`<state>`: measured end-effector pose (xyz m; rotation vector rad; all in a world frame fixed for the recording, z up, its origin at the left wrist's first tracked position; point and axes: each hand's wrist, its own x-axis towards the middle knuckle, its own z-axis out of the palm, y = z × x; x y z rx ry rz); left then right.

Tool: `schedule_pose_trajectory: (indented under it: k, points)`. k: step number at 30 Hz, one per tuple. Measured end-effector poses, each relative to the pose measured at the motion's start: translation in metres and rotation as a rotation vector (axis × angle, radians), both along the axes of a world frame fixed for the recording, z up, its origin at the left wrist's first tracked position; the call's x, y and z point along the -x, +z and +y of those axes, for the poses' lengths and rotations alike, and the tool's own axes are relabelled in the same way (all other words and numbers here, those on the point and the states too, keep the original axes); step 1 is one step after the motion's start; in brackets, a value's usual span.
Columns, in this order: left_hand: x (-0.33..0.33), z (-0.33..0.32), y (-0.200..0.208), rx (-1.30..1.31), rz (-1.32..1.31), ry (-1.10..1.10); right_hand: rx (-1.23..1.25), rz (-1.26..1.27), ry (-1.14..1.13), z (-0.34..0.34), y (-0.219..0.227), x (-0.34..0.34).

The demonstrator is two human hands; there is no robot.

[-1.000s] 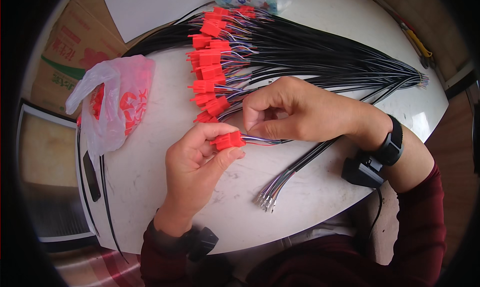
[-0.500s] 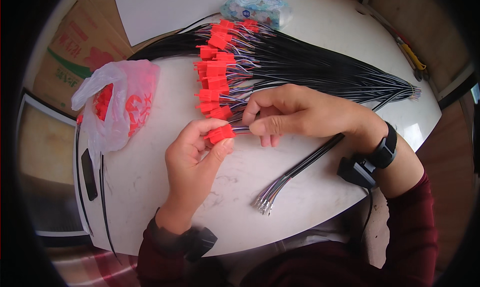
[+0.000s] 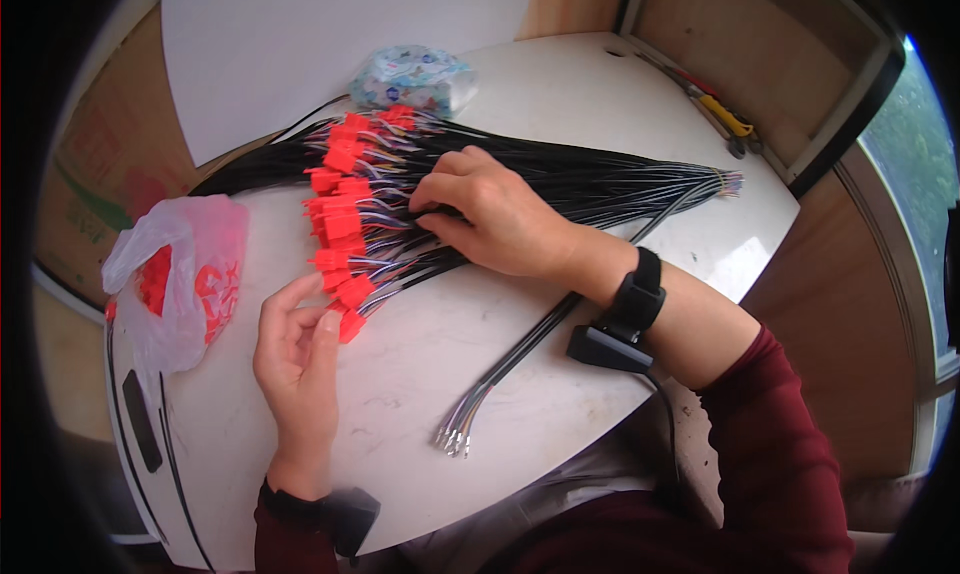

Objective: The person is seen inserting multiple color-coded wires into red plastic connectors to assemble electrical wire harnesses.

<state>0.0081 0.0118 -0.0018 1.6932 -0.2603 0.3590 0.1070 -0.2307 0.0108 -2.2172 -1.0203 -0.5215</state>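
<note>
My left hand (image 3: 298,362) has its fingers curled and its thumb pressed against a red plastic connector (image 3: 350,326) at the near end of a row of similar red connectors (image 3: 341,226). Thin coloured wires (image 3: 380,292) run from their right sides into black cables (image 3: 590,174). Over the cables, right of the row, is my right hand (image 3: 490,214), its fingers bent toward the thumb. What lies between those fingertips is hidden against the dark cables. A loose cable bundle (image 3: 535,342) slants toward me, with metal terminals (image 3: 455,442) on its bare wires.
A plastic bag (image 3: 195,274) of red parts sits at the left, beside a dark flat object (image 3: 141,421). A blue-patterned soft pack (image 3: 412,79) stands behind the cables. Yellow-handled tools (image 3: 725,116) lie at the far right of the white table (image 3: 560,444).
My view has turned, shifting the scene leftward. My right hand has moved from the near connector's wires to farther back over the cables. The near connector now lies up against the row.
</note>
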Motion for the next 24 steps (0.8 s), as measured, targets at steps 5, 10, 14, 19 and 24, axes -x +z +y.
schedule_pose_trajectory:
  k: [5,10,14,19,24]
  points:
    - [0.006,-0.001,-0.002,-0.141,0.031,-0.004,-0.04,0.136,0.057,0.005,-0.018,0.002]
    - [0.024,-0.023,0.01,-0.612,-0.062,-0.27,-0.159,0.027,0.098,0.002,0.005,0.007]
    - [0.033,-0.045,0.012,-0.723,-0.077,-0.284,-0.439,-0.07,0.023,-0.009,0.041,0.013]
    - [0.034,-0.045,0.001,-0.725,-0.045,-0.273,-0.589,-0.117,0.073,-0.002,0.042,0.017]
    - [0.035,-0.046,0.0,-0.667,-0.01,-0.262,-0.371,-0.172,0.317,0.017,0.017,0.033]
